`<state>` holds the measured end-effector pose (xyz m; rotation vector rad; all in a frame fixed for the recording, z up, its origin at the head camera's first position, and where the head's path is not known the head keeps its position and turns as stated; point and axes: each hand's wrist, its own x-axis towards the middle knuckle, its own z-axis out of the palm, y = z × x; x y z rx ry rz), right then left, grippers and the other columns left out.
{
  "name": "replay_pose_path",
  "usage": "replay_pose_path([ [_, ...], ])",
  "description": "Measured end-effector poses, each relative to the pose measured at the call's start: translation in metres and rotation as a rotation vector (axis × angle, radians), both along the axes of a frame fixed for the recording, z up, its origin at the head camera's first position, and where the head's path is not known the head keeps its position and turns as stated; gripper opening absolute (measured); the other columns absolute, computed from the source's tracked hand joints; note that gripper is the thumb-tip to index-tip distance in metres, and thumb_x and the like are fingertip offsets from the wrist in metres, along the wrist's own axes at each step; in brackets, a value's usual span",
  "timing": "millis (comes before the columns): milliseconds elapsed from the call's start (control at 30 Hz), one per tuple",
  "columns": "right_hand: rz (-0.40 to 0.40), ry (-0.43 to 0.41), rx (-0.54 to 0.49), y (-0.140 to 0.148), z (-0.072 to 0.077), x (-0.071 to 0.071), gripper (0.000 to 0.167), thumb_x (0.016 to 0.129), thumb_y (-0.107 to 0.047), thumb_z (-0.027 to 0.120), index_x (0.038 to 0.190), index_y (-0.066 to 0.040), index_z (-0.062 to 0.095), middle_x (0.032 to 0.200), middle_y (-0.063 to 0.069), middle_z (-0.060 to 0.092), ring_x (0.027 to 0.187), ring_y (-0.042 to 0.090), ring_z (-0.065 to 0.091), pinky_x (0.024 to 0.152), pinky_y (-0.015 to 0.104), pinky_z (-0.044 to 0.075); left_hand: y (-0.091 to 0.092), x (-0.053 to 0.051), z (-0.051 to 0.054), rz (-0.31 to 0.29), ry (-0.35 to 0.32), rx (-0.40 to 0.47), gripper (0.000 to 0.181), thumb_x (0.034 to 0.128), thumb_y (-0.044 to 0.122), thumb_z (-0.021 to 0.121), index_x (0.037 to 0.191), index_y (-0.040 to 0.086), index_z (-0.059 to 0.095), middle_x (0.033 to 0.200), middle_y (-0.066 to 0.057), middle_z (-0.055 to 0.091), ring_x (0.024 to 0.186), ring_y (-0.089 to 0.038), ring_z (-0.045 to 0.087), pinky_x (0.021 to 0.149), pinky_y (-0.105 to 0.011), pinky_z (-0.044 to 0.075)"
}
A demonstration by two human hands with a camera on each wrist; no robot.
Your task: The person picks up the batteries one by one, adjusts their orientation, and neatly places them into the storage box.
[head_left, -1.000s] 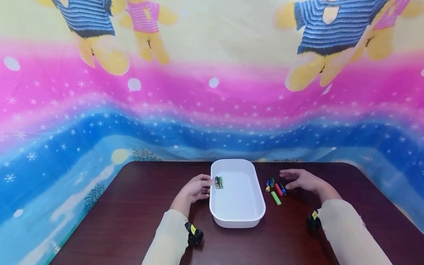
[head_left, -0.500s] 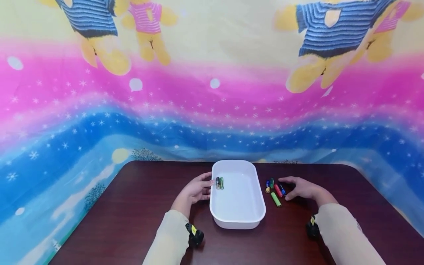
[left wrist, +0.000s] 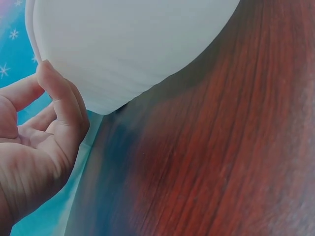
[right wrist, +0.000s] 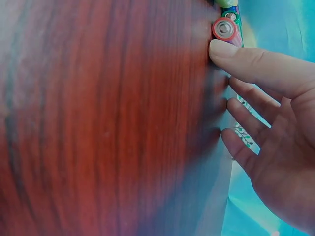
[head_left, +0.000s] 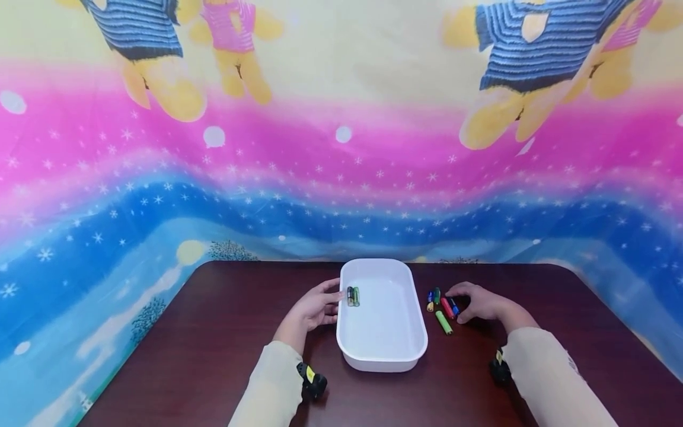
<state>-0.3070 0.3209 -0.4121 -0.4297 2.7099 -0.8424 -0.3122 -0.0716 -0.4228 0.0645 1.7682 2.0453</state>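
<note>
Counter (head_left: pixel 224 338): dark red-brown, far corners rounded; wood grain plain in both wrist views. Backdrop (head_left: pixel 299 172): printed cloth behind counter, rippled, folding forward along both sides. Colour bands, top down: cream, pink, deep blue, pale blue. Print: two large figures (head_left: pixel 539 50) in blue striped tops, one left, one right, each with a smaller pink-topped one beside it; upper parts cut off by frame. Snowflakes (head_left: pixel 45 254) over pink and blue; white spots (head_left: pixel 214 137); yellow disc (head_left: pixel 190 252) left, near a dark shrub (head_left: pixel 232 251).
</note>
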Motion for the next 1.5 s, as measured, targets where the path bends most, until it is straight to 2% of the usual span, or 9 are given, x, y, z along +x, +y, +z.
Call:
replay_pose_path([
  [167,0.005,0.012,0.007,-0.001,0.0,0.0,0.059,0.068,-0.009,0.08,0.121,0.002,0.056,0.13,0.028,0.035,0.115,0.047,0.033,0.087,0.054,0.042,-0.002,0.002,0.001,-0.006,-0.003,-0.003,0.054,0.0933,0.011,0.054,0.142,0.012,0.032,0.092,-0.011,0.057,0.065,-0.012,0.053,0.056,-0.026,0.049],
  [367,-0.039,-0.001,-0.015,0.0,-0.002,-0.003,0.058,0.07,-0.008,0.078,0.123,-0.001,0.055,0.132,0.029,0.035,0.116,0.047,0.033,0.089,0.056,0.041,-0.001,0.002,0.005,-0.004,0.003,-0.009,0.053,0.0932,0.012,0.054,0.142,0.012,0.033,0.094,-0.012,0.057,0.066,-0.013,0.054,0.057,-0.027,0.049],
  [600,-0.076,-0.003,-0.049,0.005,-0.004,-0.001,0.061,0.073,-0.008,0.076,0.128,0.001,0.051,0.127,0.031,0.041,0.113,0.047,0.039,0.086,0.054,0.044,0.0,-0.001,-0.001,-0.014,0.008,-0.022,0.053,0.0928,0.011,0.055,0.141,0.011,0.033,0.089,-0.009,0.056,0.064,-0.012,0.052,0.055,-0.026,0.049],
  [767,-0.135,-0.016,-0.138,0.007,-0.004,-0.001,0.064,0.072,-0.004,0.075,0.129,0.003,0.048,0.124,0.031,0.046,0.112,0.046,0.043,0.079,0.047,0.049,0.0,-0.002,-0.004,-0.014,0.009,-0.022,0.054,0.0923,0.011,0.055,0.141,0.011,0.033,0.083,-0.006,0.057,0.063,-0.012,0.053,0.054,-0.025,0.049],
  [1000,-0.238,0.034,-0.279,0.006,0.0,-0.003,0.069,0.068,0.0,0.077,0.129,0.007,0.045,0.113,0.026,0.052,0.105,0.041,0.048,0.075,0.042,0.051,0.001,-0.003,0.0,-0.016,0.011,-0.015,0.053,0.0923,0.01,0.054,0.14,0.012,0.033,0.08,-0.005,0.057,0.063,-0.012,0.053,0.054,-0.025,0.049],
  [1500,-0.352,-0.047,-0.471,-0.004,0.006,-0.009,0.072,0.075,0.003,0.072,0.137,0.007,0.036,0.129,0.032,0.042,0.118,0.043,0.041,0.09,0.046,0.044,0.001,-0.003,0.001,0.001,0.01,-0.034,0.053,0.0914,0.01,0.055,0.14,0.011,0.034,0.078,-0.004,0.054,0.06,-0.01,0.051,0.047,-0.021,0.045],
])
